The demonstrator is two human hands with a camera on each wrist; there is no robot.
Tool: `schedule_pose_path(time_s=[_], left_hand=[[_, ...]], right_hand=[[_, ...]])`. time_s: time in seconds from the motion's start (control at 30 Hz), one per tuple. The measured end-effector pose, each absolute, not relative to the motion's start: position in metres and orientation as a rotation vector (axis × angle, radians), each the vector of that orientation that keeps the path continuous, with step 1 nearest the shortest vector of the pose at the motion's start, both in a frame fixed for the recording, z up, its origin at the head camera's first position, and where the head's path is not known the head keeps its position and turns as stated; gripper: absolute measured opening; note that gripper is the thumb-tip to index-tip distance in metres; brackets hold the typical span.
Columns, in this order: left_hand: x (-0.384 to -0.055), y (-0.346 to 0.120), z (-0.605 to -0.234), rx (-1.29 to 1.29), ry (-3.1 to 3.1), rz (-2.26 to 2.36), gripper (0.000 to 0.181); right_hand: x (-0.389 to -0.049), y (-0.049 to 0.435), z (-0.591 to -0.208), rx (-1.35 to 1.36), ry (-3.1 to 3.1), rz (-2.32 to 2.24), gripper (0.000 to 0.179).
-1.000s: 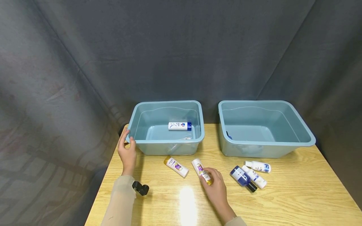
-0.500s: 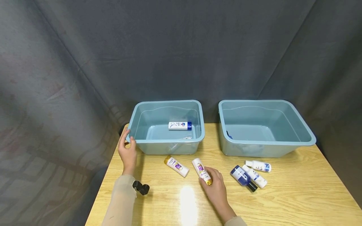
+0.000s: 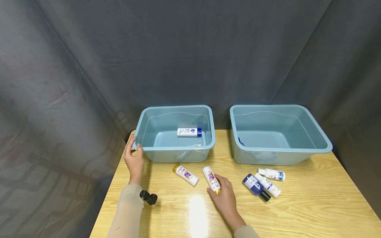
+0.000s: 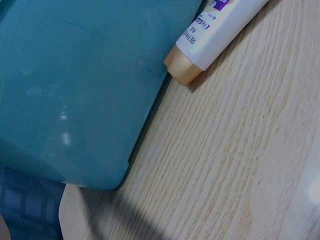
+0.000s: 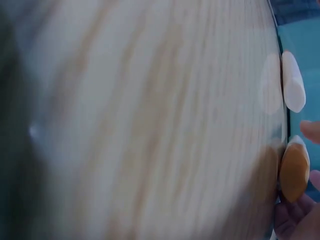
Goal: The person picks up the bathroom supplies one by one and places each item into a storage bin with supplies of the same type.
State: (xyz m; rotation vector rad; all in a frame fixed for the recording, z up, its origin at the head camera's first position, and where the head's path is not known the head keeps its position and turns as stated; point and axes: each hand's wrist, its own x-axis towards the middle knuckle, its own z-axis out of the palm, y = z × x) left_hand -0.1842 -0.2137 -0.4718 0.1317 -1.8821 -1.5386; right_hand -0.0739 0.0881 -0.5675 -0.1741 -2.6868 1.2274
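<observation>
A white shampoo bottle [image 3: 210, 176] with a purple label and gold cap lies on the table. My right hand [image 3: 225, 200] is around its cap end, fingers on the right side and thumb on the left. In the right wrist view the thumb [image 5: 311, 131] stands apart from the gold cap [image 5: 294, 172]. A matching bottle [image 3: 186, 175] lies to the left, its gold cap close to the left bin [image 3: 178, 149]; the left wrist view also catches this bottle [image 4: 220, 35]. My left hand [image 3: 135, 165] rests at that bin's front left corner, fingers and thumb spread.
Inside the left bin lies a white bottle with a blue cap [image 3: 189, 132]. The right bin [image 3: 282, 151] holds a mostly hidden dark blue item [image 3: 241, 142]. Right of my right hand lie a dark blue bottle [image 3: 254, 185] and two white bottles [image 3: 273, 174]. A curtain [image 3: 190, 56] hangs behind.
My right hand has loosened around the shampoo bottle, its thumb moving left. The bottle's cap end has swung slightly left. My left hand stays at the bin corner.
</observation>
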Motion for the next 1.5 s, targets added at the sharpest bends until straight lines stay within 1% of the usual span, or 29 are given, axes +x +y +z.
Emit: schedule_pose_path(time_s=[0.2, 0.33, 0.77, 1.5], left_hand=[[-0.185, -0.214, -0.474, 0.128, -1.870, -1.539, 0.035], [-0.185, -0.214, -0.474, 0.129, -1.864, -1.544, 0.035], [-0.185, -0.214, -0.475, 0.128, -1.854, -1.553, 0.034], [-0.185, -0.212, -0.471, 0.126, -1.849, -1.539, 0.033]], right_hand=[[-0.076, 0.087, -0.572, -0.167, -2.691, 1.175, 0.068], [-0.076, 0.087, -0.572, -0.162, -2.692, 1.147, 0.068], [-0.075, 0.088, -0.569, -0.164, -2.659, 1.232, 0.053], [-0.082, 0.094, -0.557, -0.217, -2.617, 1.371, 0.047]])
